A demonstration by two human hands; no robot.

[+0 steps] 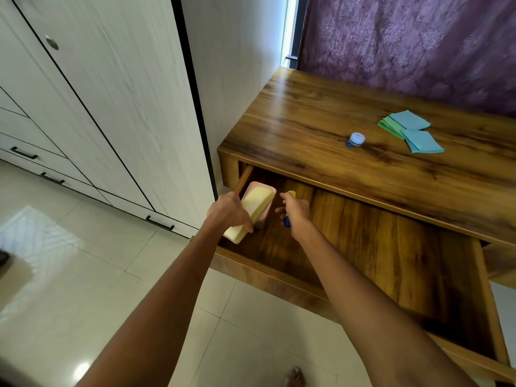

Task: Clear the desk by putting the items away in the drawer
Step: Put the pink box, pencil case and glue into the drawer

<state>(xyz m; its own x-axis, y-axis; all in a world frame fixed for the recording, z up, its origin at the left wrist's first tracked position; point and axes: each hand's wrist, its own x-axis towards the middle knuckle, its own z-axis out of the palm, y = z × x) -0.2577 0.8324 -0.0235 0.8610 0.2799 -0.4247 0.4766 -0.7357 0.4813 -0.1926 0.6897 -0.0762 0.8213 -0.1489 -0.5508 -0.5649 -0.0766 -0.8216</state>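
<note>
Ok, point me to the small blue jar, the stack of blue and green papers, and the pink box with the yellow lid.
small blue jar (355, 139), head view, on its lid.
stack of blue and green papers (410, 133), head view, middle of the stack.
pink box with the yellow lid (252, 209), head view, on the lid.
</note>
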